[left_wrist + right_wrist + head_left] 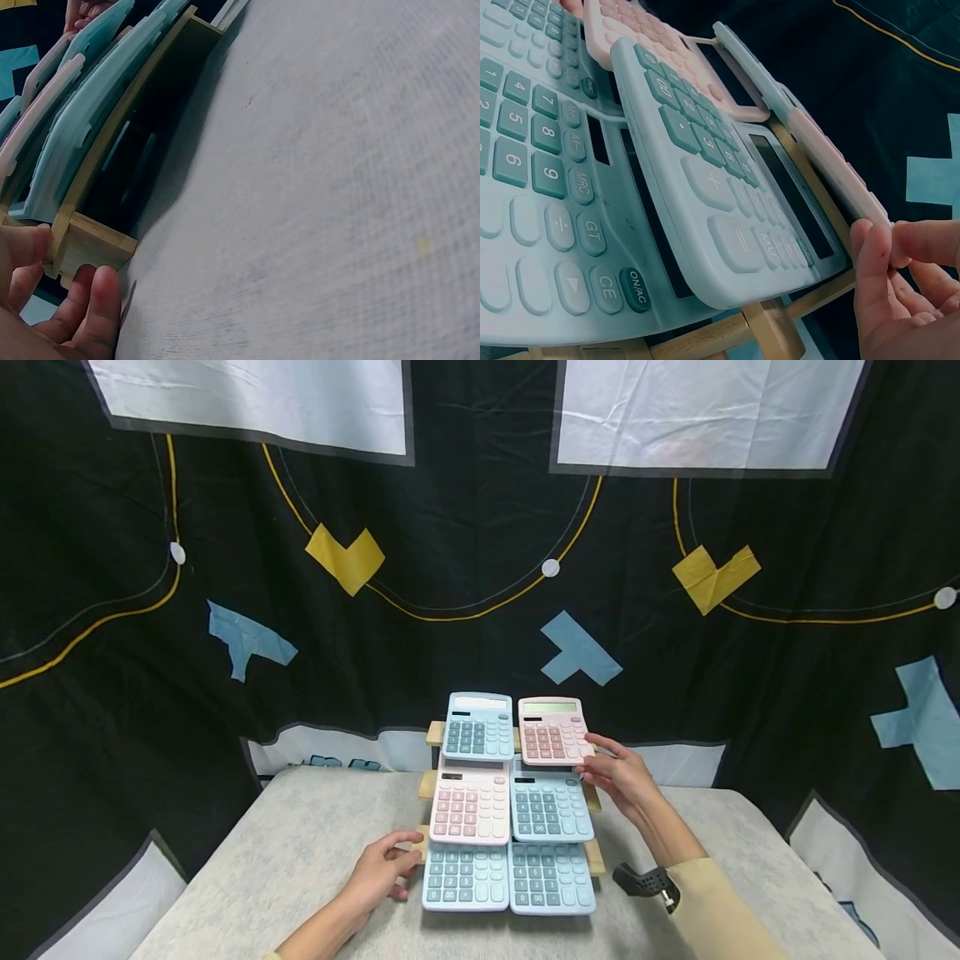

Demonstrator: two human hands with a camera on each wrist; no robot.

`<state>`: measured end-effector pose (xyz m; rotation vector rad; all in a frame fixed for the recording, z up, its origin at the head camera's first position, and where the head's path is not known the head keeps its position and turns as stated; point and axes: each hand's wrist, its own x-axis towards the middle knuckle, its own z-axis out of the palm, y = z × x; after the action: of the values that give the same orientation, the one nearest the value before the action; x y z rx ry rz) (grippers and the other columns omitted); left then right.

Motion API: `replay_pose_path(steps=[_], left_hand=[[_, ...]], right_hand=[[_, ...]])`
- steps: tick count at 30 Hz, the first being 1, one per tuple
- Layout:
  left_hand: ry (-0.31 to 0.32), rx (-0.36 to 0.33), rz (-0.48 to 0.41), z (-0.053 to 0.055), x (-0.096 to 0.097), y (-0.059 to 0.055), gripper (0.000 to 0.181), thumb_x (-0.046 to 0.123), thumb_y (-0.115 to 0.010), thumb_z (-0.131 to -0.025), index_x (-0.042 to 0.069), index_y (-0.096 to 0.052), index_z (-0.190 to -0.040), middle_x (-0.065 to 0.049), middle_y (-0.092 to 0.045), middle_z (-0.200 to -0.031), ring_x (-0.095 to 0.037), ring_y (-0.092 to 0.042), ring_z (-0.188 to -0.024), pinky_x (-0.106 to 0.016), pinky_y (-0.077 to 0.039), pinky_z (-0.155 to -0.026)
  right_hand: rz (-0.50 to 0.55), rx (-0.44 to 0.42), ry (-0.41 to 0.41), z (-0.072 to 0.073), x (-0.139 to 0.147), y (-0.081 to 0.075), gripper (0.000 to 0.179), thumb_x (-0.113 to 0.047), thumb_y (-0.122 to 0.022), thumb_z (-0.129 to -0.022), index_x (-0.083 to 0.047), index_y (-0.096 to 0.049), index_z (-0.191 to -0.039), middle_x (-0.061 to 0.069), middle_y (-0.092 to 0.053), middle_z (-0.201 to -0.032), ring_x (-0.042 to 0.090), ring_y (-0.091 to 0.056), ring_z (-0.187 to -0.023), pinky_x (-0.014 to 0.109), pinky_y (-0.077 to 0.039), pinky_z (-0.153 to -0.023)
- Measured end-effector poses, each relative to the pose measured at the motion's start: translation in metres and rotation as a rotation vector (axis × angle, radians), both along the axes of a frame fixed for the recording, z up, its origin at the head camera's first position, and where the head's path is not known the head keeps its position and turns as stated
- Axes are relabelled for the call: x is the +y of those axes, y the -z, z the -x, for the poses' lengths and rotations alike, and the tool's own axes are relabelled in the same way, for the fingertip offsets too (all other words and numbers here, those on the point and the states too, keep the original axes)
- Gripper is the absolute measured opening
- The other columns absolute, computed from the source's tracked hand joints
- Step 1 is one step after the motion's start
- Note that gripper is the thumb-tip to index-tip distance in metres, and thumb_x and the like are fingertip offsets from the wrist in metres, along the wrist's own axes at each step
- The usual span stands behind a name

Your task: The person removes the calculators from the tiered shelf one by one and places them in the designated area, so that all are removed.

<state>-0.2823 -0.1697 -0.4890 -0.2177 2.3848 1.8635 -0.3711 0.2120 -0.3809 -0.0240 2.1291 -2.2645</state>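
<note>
Six desk calculators stand on a tiered wooden rack, two to a tier. My right hand pinches the lower right corner of the pink calculator at the top right; in the right wrist view, thumb and fingertips meet at that corner. The light blue calculator sits beside it, top left. On the middle tier are a pink calculator and a light blue one. My left hand is at the rack's lower left end, fingers loosely bent, thumb against the wooden edge in the left wrist view.
Two light blue calculators, left and right, fill the bottom tier. The rack stands on a pale grey table. Behind the table hangs a black cloth with yellow and blue patches. A black wrist strap is on the right wrist.
</note>
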Motion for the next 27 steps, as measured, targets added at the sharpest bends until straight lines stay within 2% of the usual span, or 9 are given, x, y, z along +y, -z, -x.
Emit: replay_pose_path(steps=[8, 15, 18, 27], left_hand=[[0.021, -0.001, -0.008, 0.000, -0.003, 0.006, 0.039, 0.020, -0.067, -0.096, 0.007, -0.060, -0.132, -0.012, -0.066, -0.098, -0.020, -0.062, -0.080, -0.033, -0.057, -0.059], [0.014, 0.009, -0.001, 0.001, -0.002, 0.002, 0.040, 0.020, -0.068, -0.096, 0.007, -0.061, -0.132, -0.011, -0.066, -0.097, -0.020, -0.062, -0.080, -0.033, -0.057, -0.058], [0.007, 0.010, -0.002, 0.001, -0.003, 0.000, 0.039, 0.020, -0.067, -0.096, 0.007, -0.061, -0.132, -0.011, -0.066, -0.097, -0.020, -0.062, -0.081, -0.034, -0.057, -0.059], [0.008, 0.022, -0.004, 0.001, -0.001, 0.002, 0.038, 0.020, -0.067, -0.096, 0.008, -0.061, -0.131, -0.010, -0.065, -0.096, -0.021, -0.061, -0.081, -0.033, -0.056, -0.057]], right_hand=[[-0.019, 0.002, -0.008, -0.003, 0.006, 0.003, 0.055, -0.007, -0.057, -0.099, -0.008, -0.041, -0.152, 0.002, -0.070, -0.107, 0.014, -0.071, -0.088, 0.016, -0.051, -0.067], [-0.008, 0.009, -0.017, -0.003, 0.014, -0.004, 0.057, -0.006, -0.058, -0.099, -0.008, -0.040, -0.152, -0.001, -0.071, -0.105, 0.014, -0.072, -0.090, 0.014, -0.047, -0.060], [-0.006, 0.011, -0.033, -0.004, 0.019, -0.007, 0.058, -0.007, -0.058, -0.099, -0.007, -0.038, -0.154, -0.002, -0.071, -0.104, 0.014, -0.072, -0.091, 0.014, -0.046, -0.060], [0.007, -0.021, -0.004, -0.011, 0.040, -0.014, 0.058, -0.008, -0.058, -0.100, -0.010, -0.038, -0.154, -0.007, -0.071, -0.104, 0.010, -0.071, -0.087, 0.015, -0.045, -0.060]])
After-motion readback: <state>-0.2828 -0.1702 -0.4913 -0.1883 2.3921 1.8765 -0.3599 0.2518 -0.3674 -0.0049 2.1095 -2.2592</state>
